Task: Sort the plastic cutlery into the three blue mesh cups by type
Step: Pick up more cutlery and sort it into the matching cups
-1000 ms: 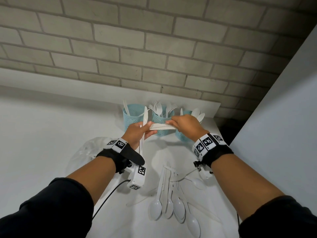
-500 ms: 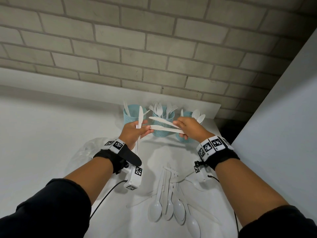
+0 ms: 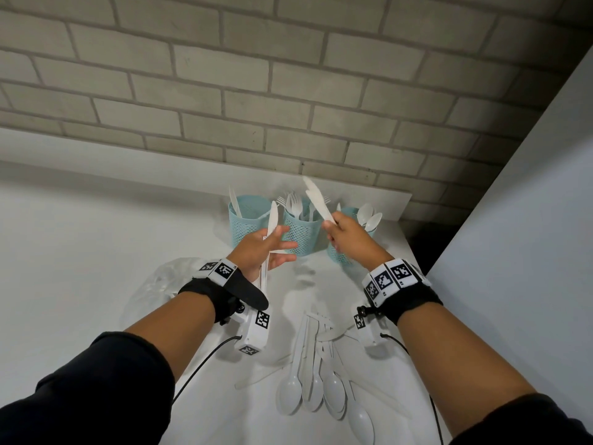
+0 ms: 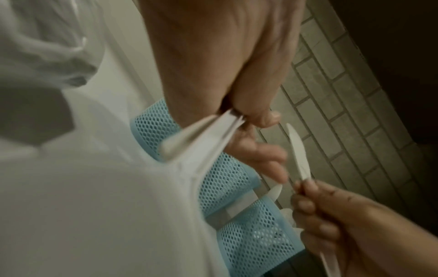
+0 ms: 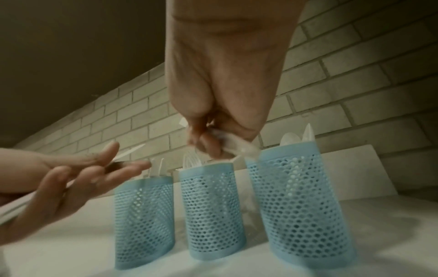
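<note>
Three blue mesh cups stand at the back of the white table: the left cup (image 3: 248, 220) holds a knife, the middle cup (image 3: 303, 234) forks, the right cup (image 3: 348, 252) spoons. My left hand (image 3: 272, 248) hovers before the left cup. Its thumb pins a bundle of white knives (image 3: 272, 220) against the palm, blades up and fingers spread; the left wrist view shows the handles (image 4: 201, 138). My right hand (image 3: 343, 232) pinches two white knives (image 3: 316, 199) by their handles, blades tilted up over the middle cup. The two hands are apart.
A pile of white spoons and other cutlery (image 3: 321, 380) lies on the table near me. A clear plastic bag (image 3: 167, 284) lies to the left of it. A brick wall (image 3: 288, 91) rises behind the cups and a white panel (image 3: 513, 220) closes the right side.
My right hand has pulled its knives away from the left hand and swung them from lying sideways to blades up. The left hand's fingers have spread.
</note>
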Tool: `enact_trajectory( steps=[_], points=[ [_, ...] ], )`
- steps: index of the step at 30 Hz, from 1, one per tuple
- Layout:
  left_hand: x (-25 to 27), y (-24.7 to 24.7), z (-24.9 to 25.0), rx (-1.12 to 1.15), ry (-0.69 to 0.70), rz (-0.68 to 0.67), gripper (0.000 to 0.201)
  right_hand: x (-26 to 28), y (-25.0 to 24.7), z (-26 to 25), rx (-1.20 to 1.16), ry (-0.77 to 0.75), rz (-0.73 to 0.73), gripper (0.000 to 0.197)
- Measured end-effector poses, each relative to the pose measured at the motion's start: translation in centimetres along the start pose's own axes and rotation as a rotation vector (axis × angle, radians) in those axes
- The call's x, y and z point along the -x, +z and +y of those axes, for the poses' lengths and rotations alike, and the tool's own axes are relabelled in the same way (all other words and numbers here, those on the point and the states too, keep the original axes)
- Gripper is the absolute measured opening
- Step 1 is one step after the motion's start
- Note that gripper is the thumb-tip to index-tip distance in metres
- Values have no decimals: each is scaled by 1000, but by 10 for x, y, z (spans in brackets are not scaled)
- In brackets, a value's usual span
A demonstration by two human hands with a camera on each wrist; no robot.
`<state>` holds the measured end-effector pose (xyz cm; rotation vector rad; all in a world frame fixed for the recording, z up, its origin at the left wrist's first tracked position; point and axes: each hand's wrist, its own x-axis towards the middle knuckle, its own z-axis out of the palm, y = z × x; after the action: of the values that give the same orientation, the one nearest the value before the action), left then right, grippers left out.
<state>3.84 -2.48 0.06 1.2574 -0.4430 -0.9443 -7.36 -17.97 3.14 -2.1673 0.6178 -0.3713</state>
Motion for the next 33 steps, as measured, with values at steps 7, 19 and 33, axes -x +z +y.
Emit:
enact_trajectory(
  steps=[7,19,33],
  points=[
    [4,21,0,-89,8,-63,31,-2,22,-31,-428,151,-15,21],
    [7,0,2,-75,53,22,29,-36,45,-64,-769,203,4,19],
    [-14,-44,30,297,328,451,36,-107,88,-102,-832,-109,243,26]
  ],
)
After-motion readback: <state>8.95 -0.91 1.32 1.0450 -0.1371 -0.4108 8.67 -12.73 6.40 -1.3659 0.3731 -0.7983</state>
